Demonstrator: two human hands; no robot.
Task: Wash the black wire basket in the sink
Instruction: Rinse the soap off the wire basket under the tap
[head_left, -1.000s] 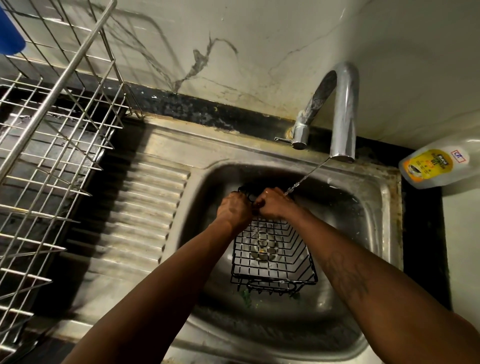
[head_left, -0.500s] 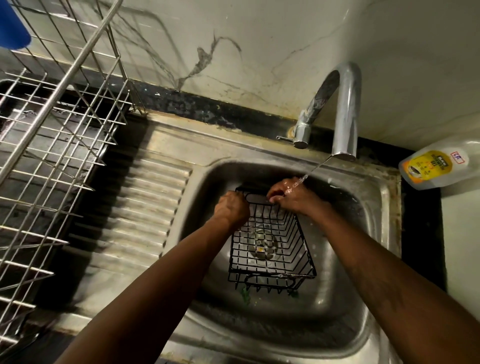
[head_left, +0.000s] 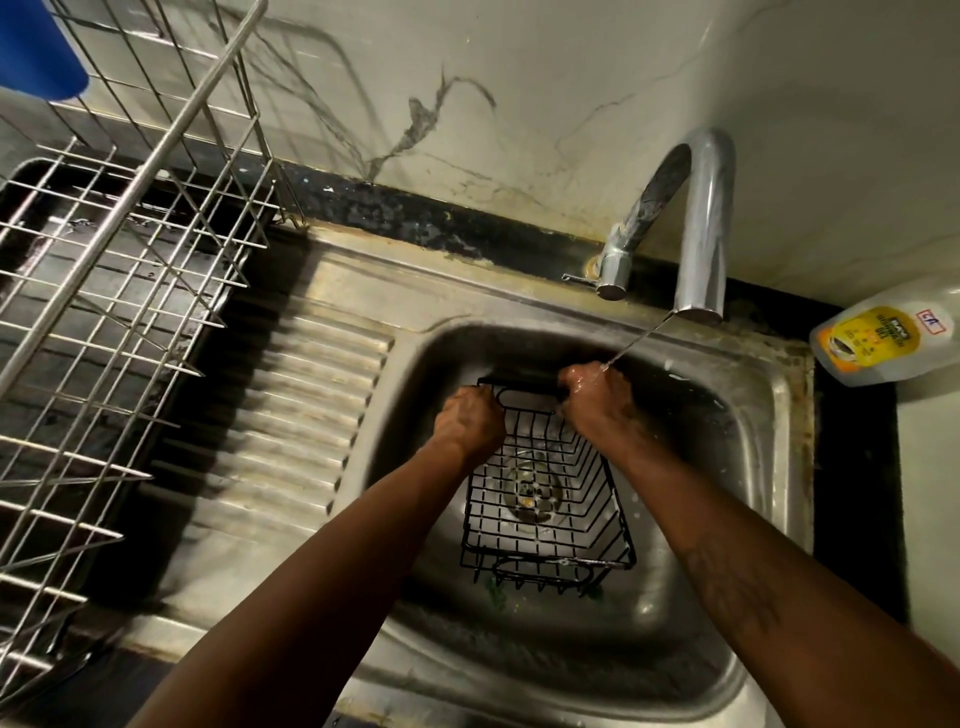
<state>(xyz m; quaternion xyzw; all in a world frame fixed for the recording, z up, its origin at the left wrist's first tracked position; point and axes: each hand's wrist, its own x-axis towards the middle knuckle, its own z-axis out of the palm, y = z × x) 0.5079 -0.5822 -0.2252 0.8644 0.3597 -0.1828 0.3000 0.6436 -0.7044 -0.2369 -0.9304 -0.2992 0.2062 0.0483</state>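
The black wire basket (head_left: 545, 530) sits tilted in the steel sink (head_left: 753, 467), over the drain. My left hand (head_left: 467, 421) grips the left end of its far rim. My right hand (head_left: 597, 395) grips the right end of that rim, wet, with a thin stream of water from the chrome tap (head_left: 701, 228) falling onto its knuckles.
A steel wire dish rack (head_left: 119, 291) stands on the left over the ribbed drainboard (head_left: 291, 415). A bottle of dish liquid with a yellow label (head_left: 883, 338) lies on the counter at the right. A blue object (head_left: 36, 47) sits at the top left.
My hands have moved apart along the far rim, the right one sliding right under the stream. The basket's far rim now shows between them.
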